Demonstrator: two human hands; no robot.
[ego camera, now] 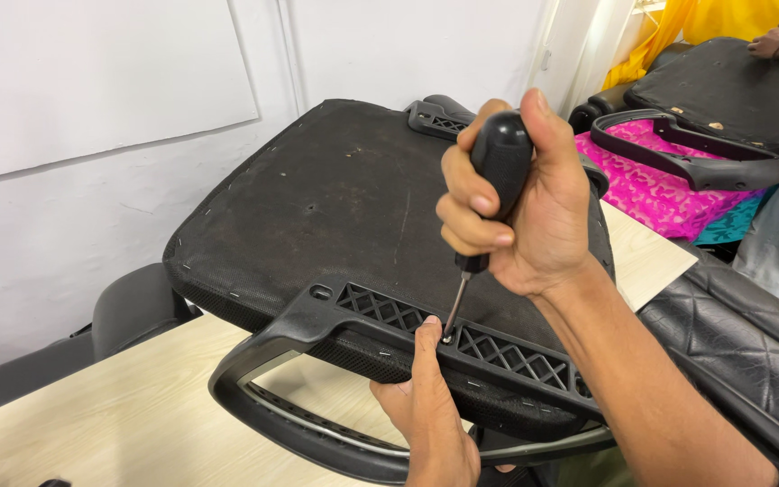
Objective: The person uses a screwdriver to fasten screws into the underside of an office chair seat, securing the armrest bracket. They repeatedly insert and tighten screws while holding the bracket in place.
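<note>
Right hand point(534, 203) wrapped tight round the black handle of a screwdriver point(498, 167), thumb up over the rounded top, fingers closed in a full fist. Shaft slanted down and a little leftward, tip set into a screw hole in the lattice mounting plate of a black plastic armrest point(317, 329). Left hand point(430, 415) came up from below, forefinger pressed against the plate right beside the screwdriver tip, remaining fingers curled under the edge (whether gripping the plate or merely steadying it, impossible to tell). Hands apart, one above the other, joined only through tool and armrest.

Armrest lay against the underside of an upturned chair seat point(335, 198), black fabric stapled round the rim, dusty and scuffed. Loop of the armrest curved out and down over the near edge of the seat, towards the camera. A second lattice bracket point(435, 117) showed at the far edge of the seat, behind the right hand. Seat rested tilted on a pale wood-grain table point(119, 424), close to a white wall point(92, 90).

Rightward, a quilted black chair back point(741, 334) leaned beside the right forearm. Further off, another upturned seat point(732, 90) with a loose armrest point(678, 153) over bright pink patterned cloth point(651, 189). Another person's hand point(773, 41) rested on that far seat, yellow cloth point(705, 22) behind it.
</note>
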